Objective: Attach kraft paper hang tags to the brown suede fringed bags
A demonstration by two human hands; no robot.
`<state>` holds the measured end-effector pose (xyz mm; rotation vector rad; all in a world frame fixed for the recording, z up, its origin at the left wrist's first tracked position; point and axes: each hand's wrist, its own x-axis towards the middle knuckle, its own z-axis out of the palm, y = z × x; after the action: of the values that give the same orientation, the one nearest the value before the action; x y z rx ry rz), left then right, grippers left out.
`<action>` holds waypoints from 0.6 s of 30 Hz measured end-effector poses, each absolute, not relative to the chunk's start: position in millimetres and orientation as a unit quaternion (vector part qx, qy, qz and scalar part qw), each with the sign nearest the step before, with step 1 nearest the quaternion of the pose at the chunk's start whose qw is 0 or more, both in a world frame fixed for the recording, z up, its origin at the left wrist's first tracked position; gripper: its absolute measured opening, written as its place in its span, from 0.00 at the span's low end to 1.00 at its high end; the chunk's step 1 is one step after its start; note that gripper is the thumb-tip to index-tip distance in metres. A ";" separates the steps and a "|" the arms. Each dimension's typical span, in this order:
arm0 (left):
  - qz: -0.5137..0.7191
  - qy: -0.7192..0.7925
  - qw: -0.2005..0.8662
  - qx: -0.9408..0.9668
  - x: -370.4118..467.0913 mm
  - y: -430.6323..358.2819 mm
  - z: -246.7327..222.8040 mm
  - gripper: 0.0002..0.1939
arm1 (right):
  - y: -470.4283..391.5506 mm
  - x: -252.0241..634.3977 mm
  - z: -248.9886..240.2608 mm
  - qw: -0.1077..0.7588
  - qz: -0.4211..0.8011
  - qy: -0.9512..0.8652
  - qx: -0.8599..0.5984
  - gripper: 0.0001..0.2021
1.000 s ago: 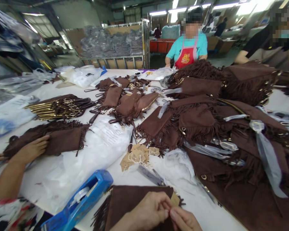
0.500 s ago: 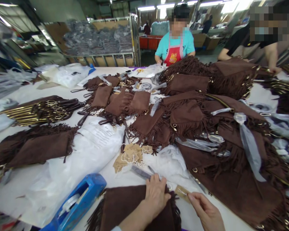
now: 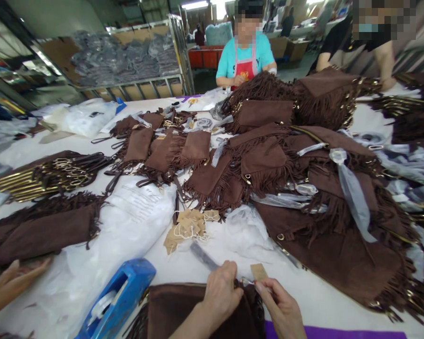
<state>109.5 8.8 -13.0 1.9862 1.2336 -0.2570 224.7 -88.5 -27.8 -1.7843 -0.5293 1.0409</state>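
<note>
Brown pouch (image 3: 173, 301) was positioned at the table's (image 3: 325, 301) near edge | its far right corner was held by the left hand (image 3: 222, 288) | tan tag (image 3: 258, 271) was pinched by the right hand (image 3: 283, 306) | blue tape dispenser (image 3: 132, 282) was seen just left

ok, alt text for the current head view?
A person's left hand rests on a brown fringed pouch while the right hand holds a tan tag near its upper corner. A blue tape dispenser sits at left; heaped brown bags lie beyond, a red-aproned co-worker behind them.
</note>
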 end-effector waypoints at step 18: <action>-0.011 0.593 0.535 0.602 100.3 11.9 -15.1 0.05 | -90.3 213.7 -24.5 0.529 0.451 -0.185 -0.695 0.17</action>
<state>100.3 11.9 -15.1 1.4334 1.4122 -0.0264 213.7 -90.3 -24.5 -1.6594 -0.4428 1.0765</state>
